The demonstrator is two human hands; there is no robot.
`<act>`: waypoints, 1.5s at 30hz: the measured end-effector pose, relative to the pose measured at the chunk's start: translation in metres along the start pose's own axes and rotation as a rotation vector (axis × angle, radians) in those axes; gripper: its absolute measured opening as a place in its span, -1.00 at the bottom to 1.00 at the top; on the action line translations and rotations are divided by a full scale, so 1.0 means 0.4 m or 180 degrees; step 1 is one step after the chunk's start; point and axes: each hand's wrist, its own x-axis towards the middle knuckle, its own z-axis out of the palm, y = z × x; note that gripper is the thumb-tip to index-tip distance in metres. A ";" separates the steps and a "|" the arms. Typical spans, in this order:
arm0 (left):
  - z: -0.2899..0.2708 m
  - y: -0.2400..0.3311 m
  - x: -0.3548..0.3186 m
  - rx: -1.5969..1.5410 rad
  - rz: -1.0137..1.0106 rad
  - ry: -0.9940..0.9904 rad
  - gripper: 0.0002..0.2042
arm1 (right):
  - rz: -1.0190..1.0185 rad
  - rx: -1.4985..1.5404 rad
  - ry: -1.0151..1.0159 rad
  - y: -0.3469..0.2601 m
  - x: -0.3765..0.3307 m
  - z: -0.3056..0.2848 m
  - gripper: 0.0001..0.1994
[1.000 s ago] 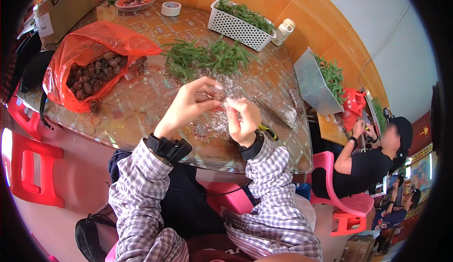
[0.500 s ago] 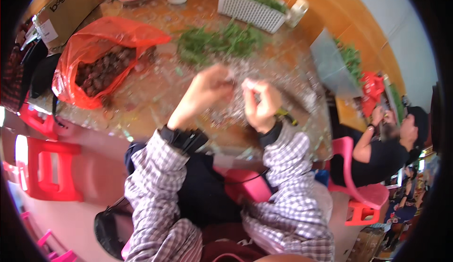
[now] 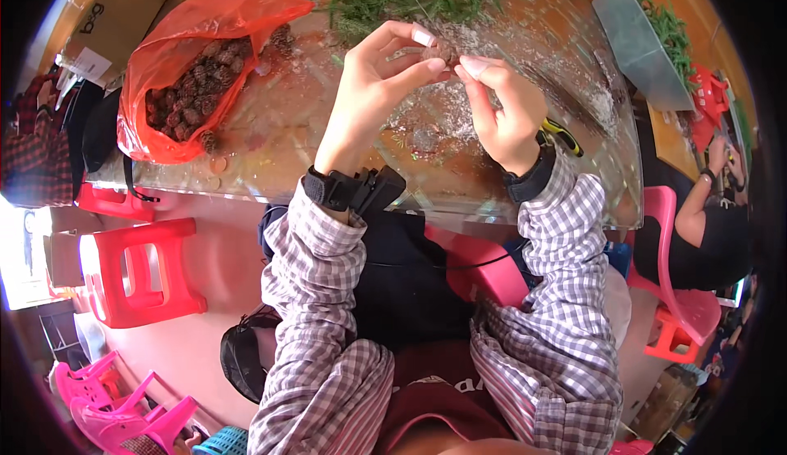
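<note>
Over the table, my left hand [image 3: 369, 86] pinches a small brown pine cone [image 3: 441, 52] between thumb and fingers. My right hand [image 3: 510, 115] is close beside it, its thumb and index finger pressed together at the cone's edge; whatever they hold is too small to make out. White tape or a similar wrap covers some fingertips. Below the hands, another roundish cone-like piece [image 3: 424, 138] lies among white flakes. Pliers with yellow-and-black handles [image 3: 562, 137] rest by my right wrist, next to a bundle of thin dark wires [image 3: 566, 98].
An open red plastic bag [image 3: 135, 119] of pine cones [image 3: 193, 98] sits at left. Green artificial sprigs [image 3: 418, 0] lie beyond my hands. At right stands a translucent bin [image 3: 635, 49] with greenery; a co-worker [image 3: 697, 225] sits past it. A red stool [image 3: 139, 275] is at lower left.
My hands have come together, and the pine cone now shows between them. The view has shifted, so the table's far side has slid up toward the frame's top.
</note>
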 end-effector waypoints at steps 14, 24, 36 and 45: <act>0.000 0.007 0.000 0.0123 -0.0054 0.0082 -0.82 | 0.0110 0.0340 0.0029 0.005 0.001 -0.003 -0.87; -0.014 0.005 0.004 -0.0011 0.0011 0.0682 -0.82 | 0.0016 0.0499 0.0018 -0.003 0.005 -0.002 -0.87; -0.040 -0.010 0.010 -0.0071 0.0383 0.1209 -0.82 | -0.0172 0.0456 -0.0048 -0.007 0.003 -0.005 -0.83; -0.051 -0.005 0.014 -0.0794 0.0132 0.0696 -0.77 | 0.0021 0.0644 -0.0020 -0.003 -0.003 -0.008 -0.85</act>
